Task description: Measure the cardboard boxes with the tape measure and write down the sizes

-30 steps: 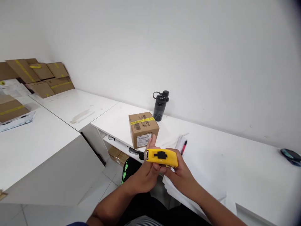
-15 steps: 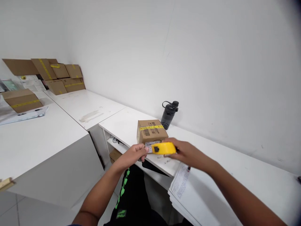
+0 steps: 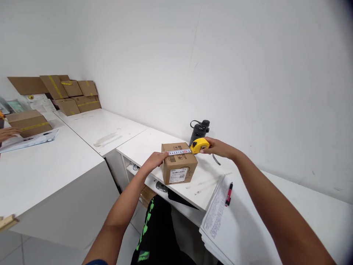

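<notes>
A small cardboard box [image 3: 179, 171] with yellow tape and a white label stands on the white desk [image 3: 143, 145]. My left hand [image 3: 154, 161] pinches the end of a white measuring tape [image 3: 179, 152] against the box's left top edge. The tape runs across the box's top to a yellow tape measure case [image 3: 199, 145]. My right hand [image 3: 217, 147] grips that case just past the box's right edge, in front of a dark water bottle [image 3: 199, 131].
A stack of printed papers [image 3: 217, 213] with a red pen [image 3: 228, 194] lies near the desk's front edge. More cardboard boxes [image 3: 71, 94] lean against the far left wall. Another person's hand [image 3: 8, 133] rests by a box on the left table [image 3: 41, 165].
Both hands moved forward from near my body to the box. The tape has been drawn out of the yellow case and now lies stretched over the box's top.
</notes>
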### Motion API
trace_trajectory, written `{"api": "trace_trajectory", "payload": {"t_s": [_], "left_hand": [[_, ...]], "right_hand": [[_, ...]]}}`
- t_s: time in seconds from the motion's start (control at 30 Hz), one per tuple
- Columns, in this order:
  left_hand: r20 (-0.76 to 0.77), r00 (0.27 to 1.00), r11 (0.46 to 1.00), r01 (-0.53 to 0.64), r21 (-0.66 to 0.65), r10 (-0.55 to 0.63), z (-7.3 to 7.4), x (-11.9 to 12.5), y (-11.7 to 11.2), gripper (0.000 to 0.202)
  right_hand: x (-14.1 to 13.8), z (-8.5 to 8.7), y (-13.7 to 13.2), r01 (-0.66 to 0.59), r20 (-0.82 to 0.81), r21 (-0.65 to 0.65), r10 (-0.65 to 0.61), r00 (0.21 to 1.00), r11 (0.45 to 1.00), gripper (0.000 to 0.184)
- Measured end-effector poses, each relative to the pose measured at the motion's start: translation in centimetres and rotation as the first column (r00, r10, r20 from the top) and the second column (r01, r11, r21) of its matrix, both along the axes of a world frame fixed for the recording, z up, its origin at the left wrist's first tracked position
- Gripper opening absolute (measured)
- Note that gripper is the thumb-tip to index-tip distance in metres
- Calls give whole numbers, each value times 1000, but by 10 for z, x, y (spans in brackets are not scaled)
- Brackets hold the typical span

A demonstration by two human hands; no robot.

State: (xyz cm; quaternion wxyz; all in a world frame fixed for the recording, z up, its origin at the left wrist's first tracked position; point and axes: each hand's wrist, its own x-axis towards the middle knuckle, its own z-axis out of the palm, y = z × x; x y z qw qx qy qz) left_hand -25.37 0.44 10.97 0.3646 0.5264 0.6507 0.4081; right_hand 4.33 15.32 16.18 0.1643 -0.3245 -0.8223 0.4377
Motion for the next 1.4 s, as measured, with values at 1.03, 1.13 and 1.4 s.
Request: {"api": "trace_trajectory", "payload": {"t_s": [1.03, 1.13, 1.4], "left_hand": [[-724, 666, 983, 144, -112, -180, 45, 23, 89, 37], [-753, 645, 991, 105, -78, -128, 43, 28, 78, 43], [-619, 782, 997, 71, -26, -72, 35, 0, 55, 73]], "right_hand": [[-79, -39, -181, 342, 83, 718, -562, 823, 606, 64], [-78, -37, -179, 317, 89, 731, -544, 834, 605, 64], [-43, -36, -167, 458, -9, 657, -601, 799, 599, 66]]}}
